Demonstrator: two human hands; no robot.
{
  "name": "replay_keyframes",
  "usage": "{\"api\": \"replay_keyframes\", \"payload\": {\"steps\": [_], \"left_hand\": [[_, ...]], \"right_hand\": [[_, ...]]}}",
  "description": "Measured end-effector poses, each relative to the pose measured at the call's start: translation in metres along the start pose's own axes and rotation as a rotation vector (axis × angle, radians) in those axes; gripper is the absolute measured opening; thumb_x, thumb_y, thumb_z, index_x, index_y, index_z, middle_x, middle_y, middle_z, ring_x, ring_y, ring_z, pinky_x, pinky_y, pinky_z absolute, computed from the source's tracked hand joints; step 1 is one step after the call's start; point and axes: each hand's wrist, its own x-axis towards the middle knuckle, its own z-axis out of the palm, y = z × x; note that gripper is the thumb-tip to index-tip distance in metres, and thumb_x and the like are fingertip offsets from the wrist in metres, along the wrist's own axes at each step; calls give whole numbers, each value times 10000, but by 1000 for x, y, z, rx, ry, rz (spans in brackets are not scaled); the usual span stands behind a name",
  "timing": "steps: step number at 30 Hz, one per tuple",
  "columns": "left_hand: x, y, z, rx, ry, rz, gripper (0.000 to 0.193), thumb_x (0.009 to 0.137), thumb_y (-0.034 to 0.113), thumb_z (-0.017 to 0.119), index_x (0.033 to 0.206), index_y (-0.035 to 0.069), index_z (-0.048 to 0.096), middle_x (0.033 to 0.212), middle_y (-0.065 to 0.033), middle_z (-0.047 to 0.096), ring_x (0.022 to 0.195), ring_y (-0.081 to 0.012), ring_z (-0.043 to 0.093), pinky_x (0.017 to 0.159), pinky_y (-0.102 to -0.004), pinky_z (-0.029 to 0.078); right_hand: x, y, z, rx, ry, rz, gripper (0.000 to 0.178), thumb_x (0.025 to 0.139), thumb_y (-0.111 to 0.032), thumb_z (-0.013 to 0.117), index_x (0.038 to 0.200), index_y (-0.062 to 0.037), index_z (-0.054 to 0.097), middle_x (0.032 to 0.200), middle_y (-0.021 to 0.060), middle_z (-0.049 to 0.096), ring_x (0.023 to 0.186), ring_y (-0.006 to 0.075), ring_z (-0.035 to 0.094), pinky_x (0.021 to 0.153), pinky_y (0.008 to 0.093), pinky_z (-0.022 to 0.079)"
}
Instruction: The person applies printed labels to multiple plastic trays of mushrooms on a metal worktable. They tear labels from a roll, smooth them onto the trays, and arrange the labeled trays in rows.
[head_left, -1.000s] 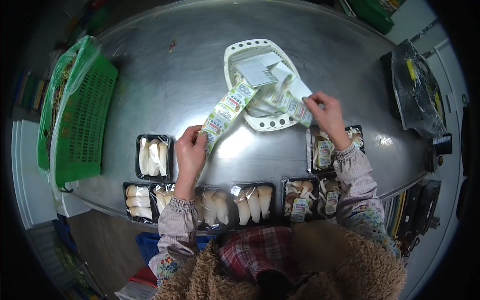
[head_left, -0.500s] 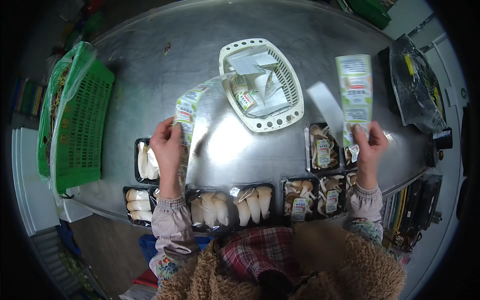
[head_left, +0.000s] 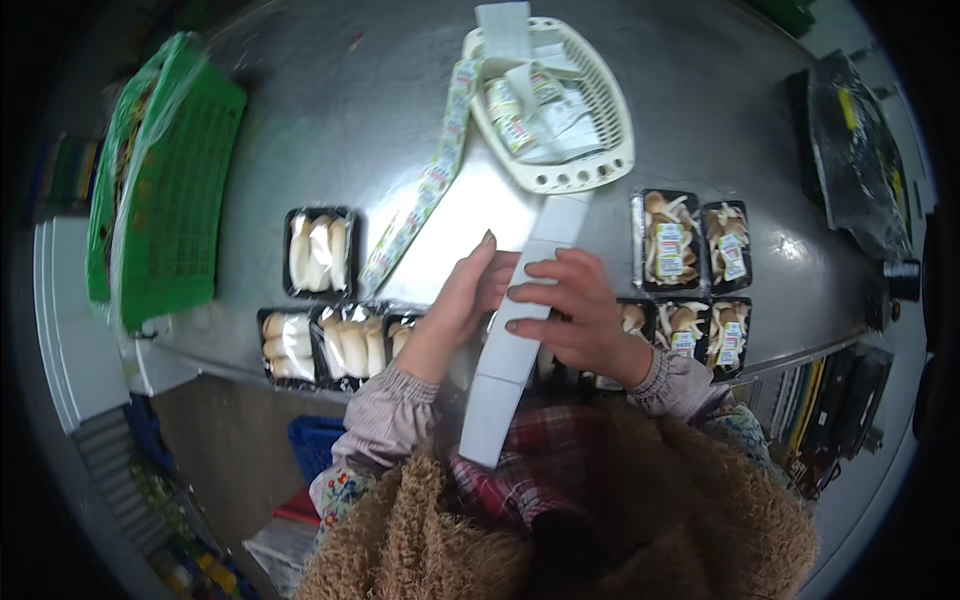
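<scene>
Holding a label strip (head_left: 520,330), both hands' fingers pinched on it; trays at 3 o'clock (head_left: 668,240) labelled, trays at 9 o'clock (head_left: 318,252) bare.

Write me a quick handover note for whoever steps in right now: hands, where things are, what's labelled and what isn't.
Left hand and right hand both grip the white backing strip over the table's near edge. Sticker strip trails from the white basket. Labelled: mushroom trays on the right. Unlabelled: white mushroom trays on the left.
</scene>
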Motion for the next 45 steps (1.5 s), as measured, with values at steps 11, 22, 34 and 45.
{"api": "replay_keyframes", "payload": {"steps": [11, 22, 34, 45], "left_hand": [[-22, 12, -52, 68, 206, 300, 227, 892, 99, 590, 1040, -73, 606, 946, -140, 666, 789, -192, 652, 692, -302, 537], [-62, -38, -60, 760, 384, 444, 509, 886, 212, 635, 1299, -33, 466, 1181, -175, 582, 930, -173, 604, 803, -280, 491], [-107, -26, -41, 257, -60, 333, 225, 938, 156, 566, 1018, -37, 651, 921, -60, 676, 798, -95, 613, 724, -236, 488], [-162, 23, -60, 1173, -80, 864, 513, 786, 180, 713, 1223, -22, 537, 1199, -169, 570, 1105, -224, 544, 933, -345, 448]], "right_hand": [[-19, -31, 43, -83, -180, -74, 482, 706, -56, 609, 1174, -170, 593, 1371, 120, 449, 1262, 285, 431, 1033, 508, 315], [-23, -66, 48, 957, 170, 1016, 195, 903, -126, 611, 1019, 18, 674, 914, 71, 696, 805, 120, 638, 720, 239, 506], [-34, -132, 58, 874, 124, 1011, 222, 886, -121, 645, 1014, 59, 662, 877, 50, 683, 781, 60, 612, 680, 211, 495], [12, -91, -22, 352, -681, 608, 213, 755, -210, 754, 860, -32, 702, 650, 15, 639, 532, 91, 522, 488, 280, 395]]}}
